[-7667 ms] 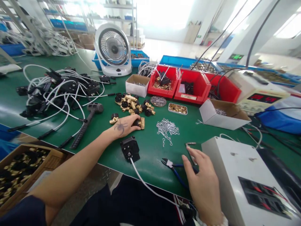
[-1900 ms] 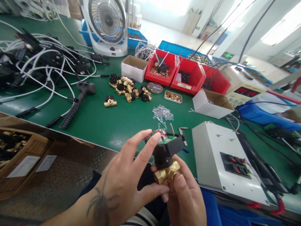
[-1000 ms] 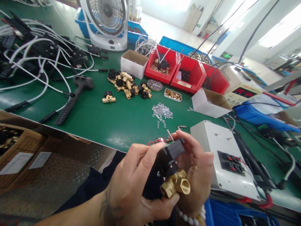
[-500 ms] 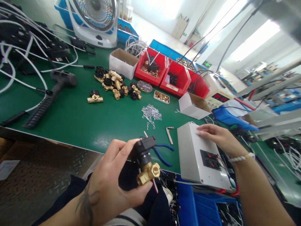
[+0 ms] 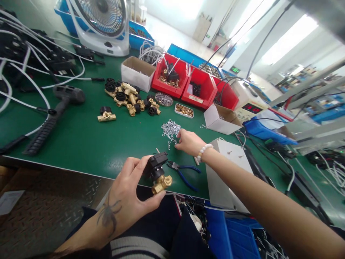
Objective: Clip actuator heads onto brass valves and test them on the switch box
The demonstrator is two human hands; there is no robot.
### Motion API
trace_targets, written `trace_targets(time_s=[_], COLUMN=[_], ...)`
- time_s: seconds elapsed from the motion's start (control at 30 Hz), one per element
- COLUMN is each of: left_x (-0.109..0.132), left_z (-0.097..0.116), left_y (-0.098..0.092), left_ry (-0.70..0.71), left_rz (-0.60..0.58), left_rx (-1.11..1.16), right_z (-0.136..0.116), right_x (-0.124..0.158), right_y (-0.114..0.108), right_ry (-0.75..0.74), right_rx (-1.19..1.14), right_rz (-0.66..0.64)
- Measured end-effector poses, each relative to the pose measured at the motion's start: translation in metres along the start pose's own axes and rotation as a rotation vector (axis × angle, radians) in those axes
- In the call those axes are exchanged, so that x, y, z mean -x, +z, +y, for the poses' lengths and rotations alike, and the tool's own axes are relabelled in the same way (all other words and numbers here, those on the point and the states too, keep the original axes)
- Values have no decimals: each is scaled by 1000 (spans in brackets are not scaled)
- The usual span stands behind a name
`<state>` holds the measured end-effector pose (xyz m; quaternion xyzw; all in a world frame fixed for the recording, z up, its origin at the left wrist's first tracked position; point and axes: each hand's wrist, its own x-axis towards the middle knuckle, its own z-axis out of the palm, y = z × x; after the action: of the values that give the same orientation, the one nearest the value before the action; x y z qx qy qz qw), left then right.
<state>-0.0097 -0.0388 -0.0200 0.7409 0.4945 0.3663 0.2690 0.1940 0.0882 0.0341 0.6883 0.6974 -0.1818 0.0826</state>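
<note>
My left hand (image 5: 129, 198) holds a motorised valve (image 5: 159, 169) between thumb and fingers, above the bench's front edge. Its black actuator box is up and its brass body below. My right hand (image 5: 188, 144) reaches to the near right side of a pile of silver hairpin clips (image 5: 170, 128), thumb and fingertips closing around one clip at its edge. Just in front lie blue-handled pliers (image 5: 188, 167). A small metal tool (image 5: 196, 160) is mostly hidden behind my right wrist. My right forearm crosses over a grey box (image 5: 221, 180).
Brass valve bodies (image 5: 129, 97) are heaped at the back, with a single valve body (image 5: 106, 114) nearer. A hammer (image 5: 58, 115) and white cables (image 5: 40, 82) lie left. Red bins (image 5: 199, 88), a tray of brass bits (image 5: 184, 110) and white cartons (image 5: 222, 120) stand behind.
My right hand has left the grey box and moved left to the hairpin clips. My left hand has shifted slightly left with the valve. The pliers' jaws now show.
</note>
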Motion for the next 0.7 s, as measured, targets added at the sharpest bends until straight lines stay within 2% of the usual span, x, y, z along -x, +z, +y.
trace_targets(time_s=[0.13, 0.23, 0.3, 0.43, 0.5, 0.63, 0.7], left_x=[0, -1, 0, 3, 5, 6, 6], left_z=[-1, -2, -4, -9, -9, -3, 3], left_y=[-3, -3, -2, 2, 4, 1, -2], left_ry=[-21, -7, -4, -46, -75, -109, -108], left_rz=[-15, -15, -15, 11, 34, 63, 68], left_rx=[18, 25, 33, 109, 160, 199, 189], right_z=[-2, 2, 3, 5, 6, 7, 4], right_x=[-10, -10, -8, 11, 25, 55, 70], right_y=[6, 4, 2, -5, -10, -14, -14], right_ry=[42, 48, 44, -28, -85, -200, -230], right_rx=[84, 93, 75, -43, -186, -713, -870], right_rz=[-116, -152, -129, 12, 57, 81, 95])
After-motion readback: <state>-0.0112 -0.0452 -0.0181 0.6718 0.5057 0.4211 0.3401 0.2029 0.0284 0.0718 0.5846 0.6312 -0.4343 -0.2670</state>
